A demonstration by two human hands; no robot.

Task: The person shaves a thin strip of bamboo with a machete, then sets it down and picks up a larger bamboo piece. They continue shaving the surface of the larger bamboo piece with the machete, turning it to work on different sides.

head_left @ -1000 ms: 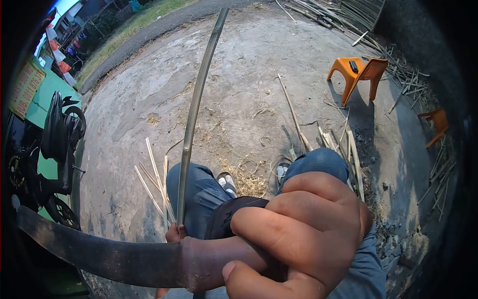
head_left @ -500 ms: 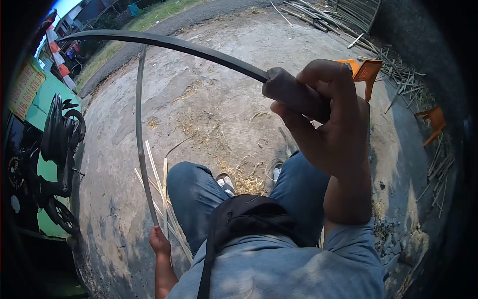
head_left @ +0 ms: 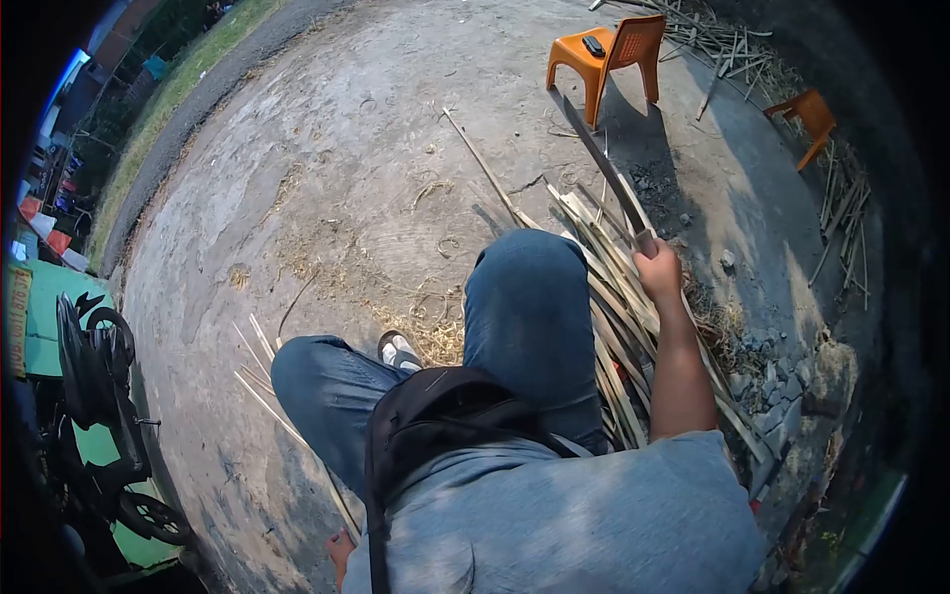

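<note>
My right hand [head_left: 660,272] is closed around the handle of a machete [head_left: 606,163], whose long dark blade points forward and slightly left, towards an orange chair. Under and beside that hand lies a pile of split bamboo strips [head_left: 618,297] along my right leg. My left hand [head_left: 339,545] shows only in part at the bottom edge, beside my left thigh. Close to it run thin pale bamboo strips [head_left: 289,424]; whether its fingers hold one is hidden.
An orange plastic chair [head_left: 584,51] with a small black object [head_left: 594,46] on its seat stands ahead. Another orange chair [head_left: 813,121] is at the far right, near scattered bamboo pieces [head_left: 843,213]. A motorbike [head_left: 104,386] stands at left. Rubble [head_left: 782,386] lies right.
My right hand has lowered the machete from in front of me to the bamboo pile at right. My left hand has dropped back; its long strip is out of sight. My body has turned right.
</note>
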